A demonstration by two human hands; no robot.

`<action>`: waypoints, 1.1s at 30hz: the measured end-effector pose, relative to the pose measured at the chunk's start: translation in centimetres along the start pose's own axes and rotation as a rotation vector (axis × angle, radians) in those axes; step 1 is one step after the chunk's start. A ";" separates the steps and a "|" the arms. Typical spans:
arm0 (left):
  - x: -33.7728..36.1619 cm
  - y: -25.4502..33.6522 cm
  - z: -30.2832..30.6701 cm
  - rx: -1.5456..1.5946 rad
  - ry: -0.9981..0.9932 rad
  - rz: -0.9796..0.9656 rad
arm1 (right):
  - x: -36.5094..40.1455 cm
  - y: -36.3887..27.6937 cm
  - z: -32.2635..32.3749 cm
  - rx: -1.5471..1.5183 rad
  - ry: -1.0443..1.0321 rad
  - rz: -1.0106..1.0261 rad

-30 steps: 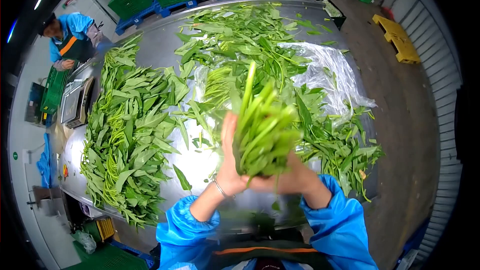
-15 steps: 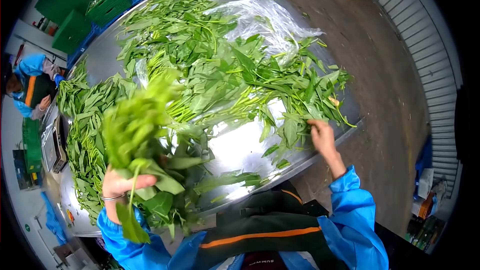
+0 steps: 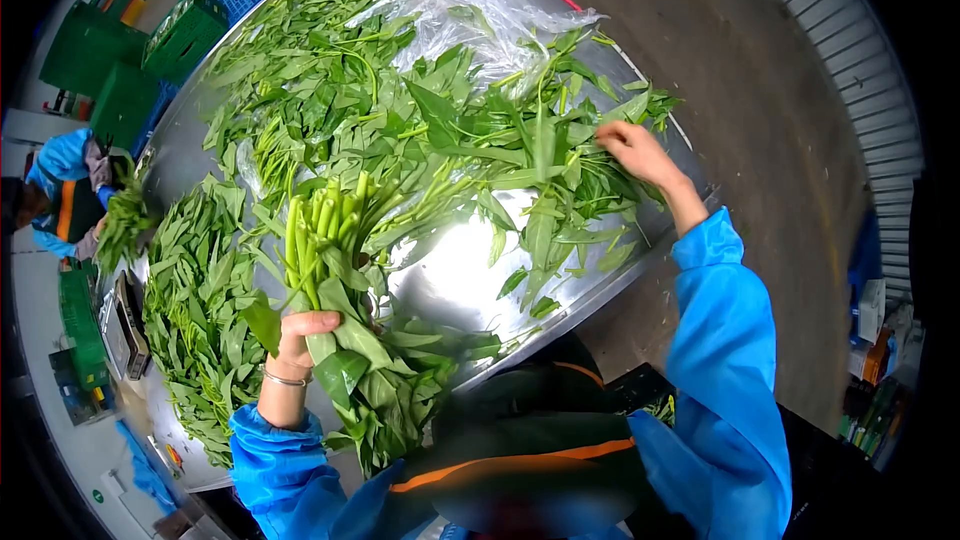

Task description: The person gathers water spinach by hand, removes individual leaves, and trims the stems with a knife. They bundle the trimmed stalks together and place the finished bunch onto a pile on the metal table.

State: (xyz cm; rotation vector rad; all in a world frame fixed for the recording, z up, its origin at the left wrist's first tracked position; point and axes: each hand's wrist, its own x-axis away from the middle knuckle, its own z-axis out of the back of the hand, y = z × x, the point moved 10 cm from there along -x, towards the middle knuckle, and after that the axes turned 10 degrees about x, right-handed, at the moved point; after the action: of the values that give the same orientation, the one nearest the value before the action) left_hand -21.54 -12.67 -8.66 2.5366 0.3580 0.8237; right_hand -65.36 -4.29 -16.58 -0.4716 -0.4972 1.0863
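Note:
My left hand (image 3: 300, 338) is wrapped round a thick bunch of water spinach (image 3: 375, 360). The cut stem ends point up and away, while the leaves hang down toward my apron. At the right side of the table, my right hand (image 3: 632, 150) has its fingers curled together on the leaves of the loose water spinach (image 3: 560, 180); the fingertips are partly hidden among them. Loose stalks lie spread across the metal table (image 3: 440, 285) between and beyond my hands.
Crumpled clear plastic (image 3: 480, 20) lies at the far side of the table. Another heap of greens (image 3: 200, 310) is on the left, beside a scale-like device (image 3: 125, 325). A co-worker (image 3: 70, 190) holds greens there. Green crates (image 3: 185, 35) stand behind.
The bunch in my left hand has swung down and right, its stem ends now upright. My right hand has moved up and farther over the loose leaves. The co-worker now has greens raised.

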 end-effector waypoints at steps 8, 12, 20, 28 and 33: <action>-3.8 -4.1 2.7 0.282 0.060 0.110 | 3.0 4.4 -2.2 0.751 -0.015 -0.087; -3.8 -4.2 1.9 0.361 -0.022 0.131 | 4.0 6.6 -2.1 0.709 -0.095 -0.104; -2.8 -6.6 7.1 0.406 0.075 0.149 | 7.9 0.4 4.0 0.573 -0.168 -0.415; -3.2 -6.1 6.4 0.415 0.018 0.132 | 11.1 -9.3 3.5 -0.513 -0.192 -0.413; -2.6 -5.7 5.3 0.400 0.017 0.128 | 9.8 -15.4 -0.6 -0.577 -0.128 -0.179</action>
State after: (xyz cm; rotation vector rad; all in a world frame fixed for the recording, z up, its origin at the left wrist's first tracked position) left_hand -20.96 -10.44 -16.60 2.9500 0.4026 0.8961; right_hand -50.35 -1.41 -6.58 -0.8463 -0.9564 0.7925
